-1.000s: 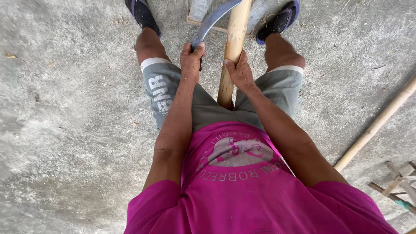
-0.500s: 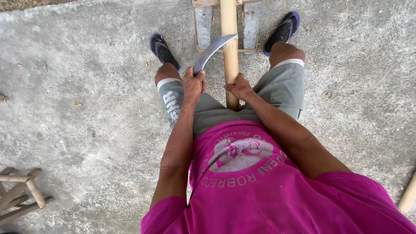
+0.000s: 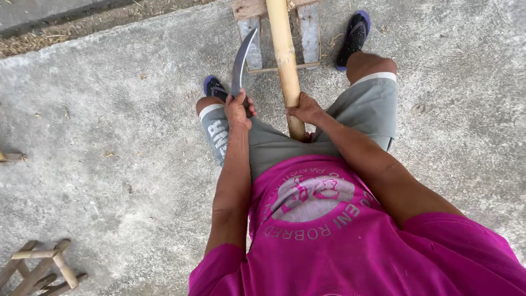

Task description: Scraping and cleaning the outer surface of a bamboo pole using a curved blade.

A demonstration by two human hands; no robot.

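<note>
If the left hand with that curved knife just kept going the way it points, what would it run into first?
Probably the wooden stand under the bamboo pole. The left hand aims its curved blade up the picture toward that stand's near slat; height above it is unclear, so it might pass over to the concrete floor.

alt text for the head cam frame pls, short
Seen from above, a seated person's left hand grips the handle of a curved blade raised beside a bamboo pole, which the right hand holds between the knees. The pole runs forward over a small wooden stand on the concrete floor; a bamboo frame sits lower left.
</note>
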